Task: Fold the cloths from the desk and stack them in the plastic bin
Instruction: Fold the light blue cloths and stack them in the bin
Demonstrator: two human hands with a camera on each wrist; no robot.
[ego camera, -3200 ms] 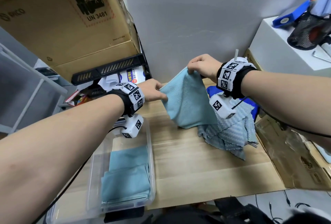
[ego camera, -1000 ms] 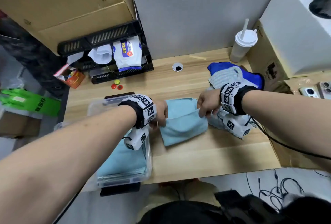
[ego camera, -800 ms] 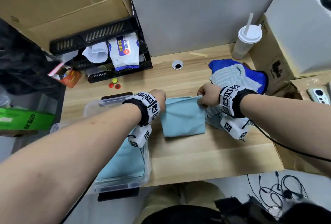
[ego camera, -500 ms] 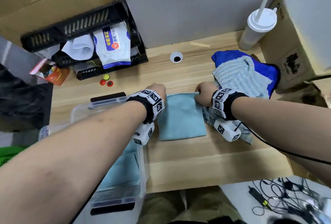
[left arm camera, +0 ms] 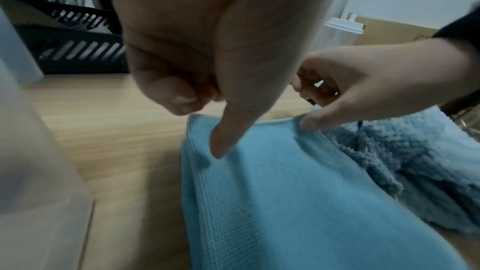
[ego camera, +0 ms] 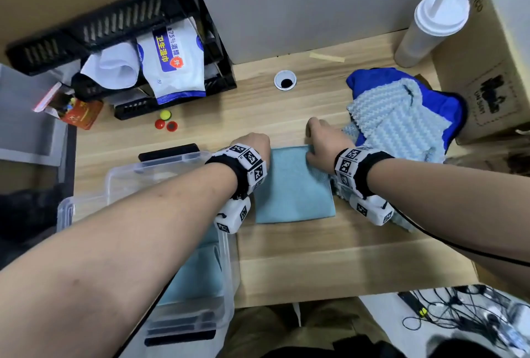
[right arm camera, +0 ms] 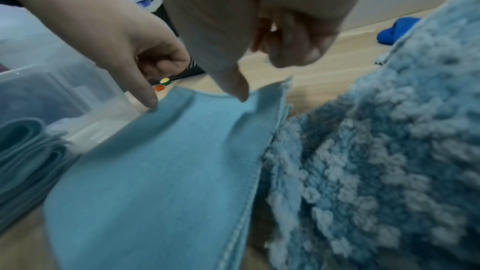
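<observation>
Left wrist view: far corners of the cloth (left arm camera: 298, 202) are pinned by thumbs of the left hand (left arm camera: 207, 38) and right hand (left arm camera: 369, 81), probably to flatten the fold; both grips are curled together, empty.

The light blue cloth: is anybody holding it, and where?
Not gripped. The cloth lies folded on the desk; the left hand and right hand each press a thumb on one far corner.

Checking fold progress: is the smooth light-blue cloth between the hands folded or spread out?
Folded: the cloth lies flat as a compact rectangle, layered edges showing along its right side.
</observation>
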